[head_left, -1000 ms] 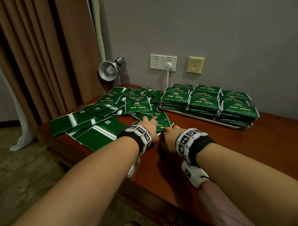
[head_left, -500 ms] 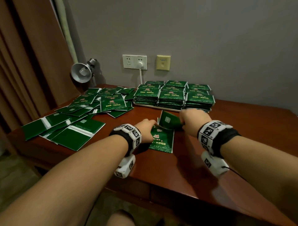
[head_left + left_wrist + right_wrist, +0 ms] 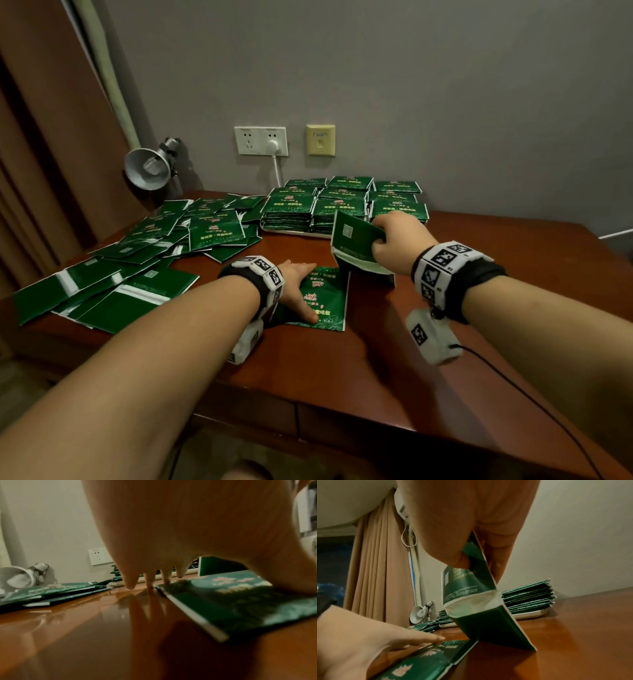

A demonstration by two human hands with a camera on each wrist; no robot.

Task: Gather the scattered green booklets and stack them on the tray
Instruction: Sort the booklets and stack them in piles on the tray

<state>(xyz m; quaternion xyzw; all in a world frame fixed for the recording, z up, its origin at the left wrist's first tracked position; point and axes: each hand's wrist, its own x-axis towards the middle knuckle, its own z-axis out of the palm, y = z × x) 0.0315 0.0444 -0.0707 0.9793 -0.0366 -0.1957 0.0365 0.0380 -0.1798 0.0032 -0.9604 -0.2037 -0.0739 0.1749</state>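
The scattered booklets lie overlapped on the left of the table, and the left hand rests flat with straight fingers on the flat booklet near the front edge; on the glossy top, this booklet may slide if the hand shifts. To the right, the right hand pinches the raised booklet by its top, thumb against fingers, with the lower flap sagging open. Carried so to the tray beyond, the flap may catch the stacked booklets and upset them.

Green booklets w/ white edges (pale print), red-brown table, checkered b/w wristbands.
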